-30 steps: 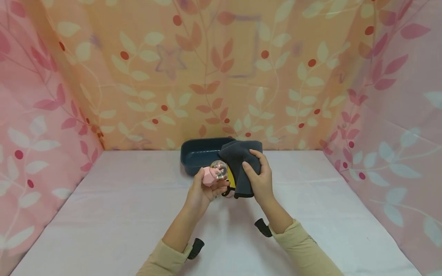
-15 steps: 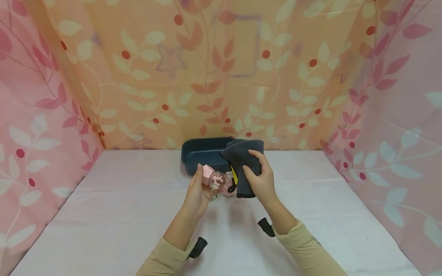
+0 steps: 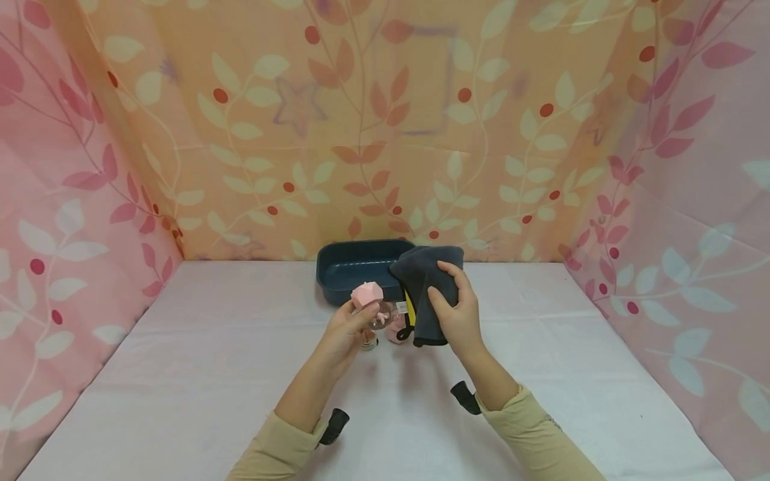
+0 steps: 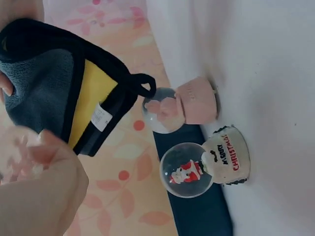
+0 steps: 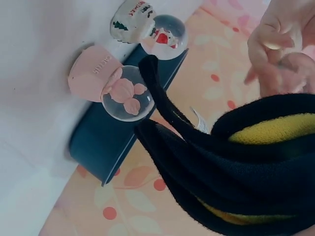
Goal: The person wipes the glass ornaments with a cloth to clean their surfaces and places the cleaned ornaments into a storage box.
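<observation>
My left hand holds a small snow globe, its faceted pink base uppermost and its clear ball below. A folded microfiber cloth, dark grey outside and yellow inside with a black hem and loop, is gripped by my right hand, a short way to the right of the globe. Two more snow globes stand upright on the table beneath the hands. One has a pink base marked "cactus"; the other is a white "Merry Christmas" globe with a Santa inside.
Behind the hands sits a dark blue rectangular tub, its right end partly covered by the cloth in the head view. White cloth covers the table. Floral fabric walls off the back and both sides.
The globe in my left hand has turned from lying sideways, ball to the right, to base up. The cloth has shifted slightly right, and the standing globes show more.
</observation>
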Available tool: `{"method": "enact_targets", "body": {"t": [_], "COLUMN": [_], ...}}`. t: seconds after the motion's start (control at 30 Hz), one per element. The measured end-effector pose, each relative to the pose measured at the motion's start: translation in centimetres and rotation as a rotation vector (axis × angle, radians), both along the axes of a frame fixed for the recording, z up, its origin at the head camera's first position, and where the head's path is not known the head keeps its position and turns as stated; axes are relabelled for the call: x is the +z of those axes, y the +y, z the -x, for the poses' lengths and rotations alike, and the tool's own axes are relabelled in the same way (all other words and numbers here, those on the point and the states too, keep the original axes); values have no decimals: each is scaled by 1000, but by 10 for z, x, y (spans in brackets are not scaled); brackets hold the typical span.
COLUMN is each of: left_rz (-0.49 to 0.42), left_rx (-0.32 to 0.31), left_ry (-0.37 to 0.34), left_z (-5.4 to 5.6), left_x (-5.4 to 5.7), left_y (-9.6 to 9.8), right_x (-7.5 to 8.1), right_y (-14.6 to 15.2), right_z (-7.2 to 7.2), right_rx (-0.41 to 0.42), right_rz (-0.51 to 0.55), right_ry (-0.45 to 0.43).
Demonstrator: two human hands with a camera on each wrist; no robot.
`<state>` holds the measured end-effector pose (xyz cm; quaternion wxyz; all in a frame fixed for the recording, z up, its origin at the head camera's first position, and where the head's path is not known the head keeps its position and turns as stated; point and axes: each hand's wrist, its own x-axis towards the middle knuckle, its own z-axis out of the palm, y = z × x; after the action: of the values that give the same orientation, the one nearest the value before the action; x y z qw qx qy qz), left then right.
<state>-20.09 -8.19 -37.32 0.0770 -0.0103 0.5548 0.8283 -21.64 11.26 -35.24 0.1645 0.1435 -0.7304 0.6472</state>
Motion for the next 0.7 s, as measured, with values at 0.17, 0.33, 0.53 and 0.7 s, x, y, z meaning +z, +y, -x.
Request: {"method": "enact_targets", "body": {"t": [0.17, 0.33, 0.53, 0.7], "left_rz": [32, -93, -170, -181], "left_rx": [-42, -147, -207, -227], "left_ry": [30, 19, 27, 76], "left_z": [-2, -6, -11, -13], "left_x": [5, 9, 14, 15], "left_y": [-1, -1, 2, 6], "right_x": [4, 5, 1, -4], "right_y": [-3, -9, -17, -21], "right_z": [-3, -7, -12, -14], "right_rx": [0, 17, 87, 217], "right_rz": [8, -5, -64, -162], "right_ry": [49, 113, 268, 427]}}
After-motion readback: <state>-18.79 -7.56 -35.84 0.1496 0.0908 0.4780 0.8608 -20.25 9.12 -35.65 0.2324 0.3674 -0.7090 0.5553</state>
